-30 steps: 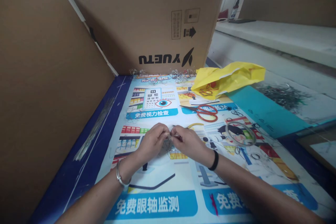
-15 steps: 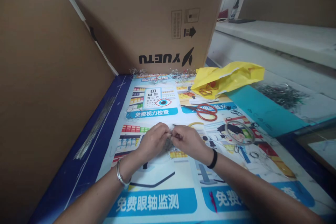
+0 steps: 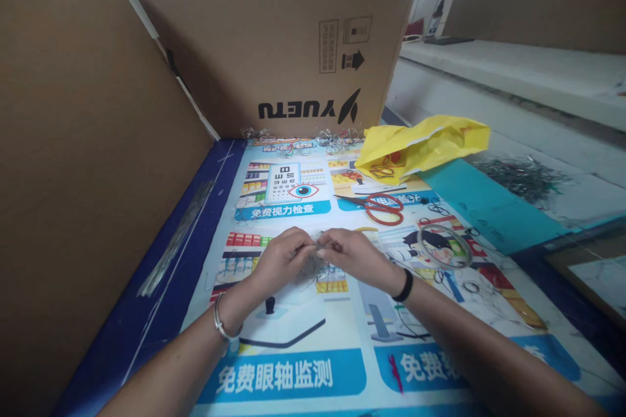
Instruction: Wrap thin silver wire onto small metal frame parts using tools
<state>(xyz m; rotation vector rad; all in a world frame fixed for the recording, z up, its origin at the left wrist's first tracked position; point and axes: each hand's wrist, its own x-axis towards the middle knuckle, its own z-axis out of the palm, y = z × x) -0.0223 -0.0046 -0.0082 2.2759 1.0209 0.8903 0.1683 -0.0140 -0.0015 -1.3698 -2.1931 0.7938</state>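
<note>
Silvery wire (image 3: 313, 268) lies beneath left fingers (image 3: 302, 249) and right fingers (image 3: 334, 244), both curled, grasp unclear.

The thin wires (image 3: 315, 268) pinched by the left hand (image 3: 283, 260) and right hand (image 3: 356, 257) are too fine to trace and partly hidden by the fingers. The near edge cuts off both forearms (image 3: 166, 355); the right one covers some poster (image 3: 342, 332) lettering. Small print on the far box (image 3: 220, 45) is unreadable. The bottle (image 3: 435, 19) at far right is blurred.
</note>
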